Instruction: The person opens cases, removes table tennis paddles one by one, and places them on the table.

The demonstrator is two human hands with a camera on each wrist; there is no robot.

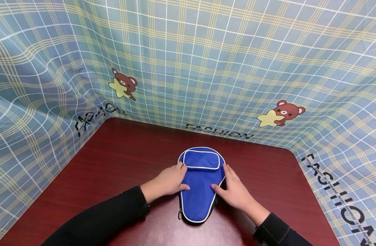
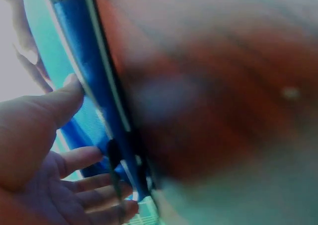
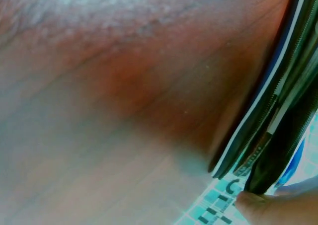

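Observation:
A blue table tennis paddle case (image 1: 199,191) with white piping lies on the table, its round end away from me and its narrow end near. A raised pocket (image 1: 201,160) crosses the round end. My left hand (image 1: 172,179) holds the left side, thumb on the top face and fingers at the edge. My right hand (image 1: 235,189) holds the right side, thumb on top. In the right wrist view the case's side (image 3: 258,150) gapes between zipper teeth; a thin pale strip inside is too blurred to name. A metal zipper pull (image 1: 180,214) hangs at the lower left.
The dark red table (image 1: 129,150) extends around the case. Plaid blue cloth (image 1: 182,68) with printed bears and lettering rises along the back and both sides of the table.

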